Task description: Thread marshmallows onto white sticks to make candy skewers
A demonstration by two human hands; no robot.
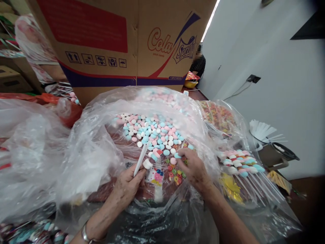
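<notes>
My left hand (133,179) is closed around several white sticks (141,157) that point up and away. A white marshmallow (147,164) sits at its fingertips, beside the sticks. My right hand (193,167) reaches in from the right with fingers curved and apart. Its index fingertip is at a blue marshmallow (177,155); whether it touches is hard to tell. Just beyond both hands lies a heap of pink, white and blue marshmallows (154,130) inside a large clear plastic bag (101,128). Small ring-shaped candies (175,171) and a printed packet (155,177) lie between my hands.
A tall cardboard box (101,37) stands behind the bag. To the right are finished marshmallow skewers (241,162), a bag of gummy-like candies (218,115), yellow ties (231,188), and a kettle (275,156) near white paper strips (262,130). Other people (199,64) are partly visible behind.
</notes>
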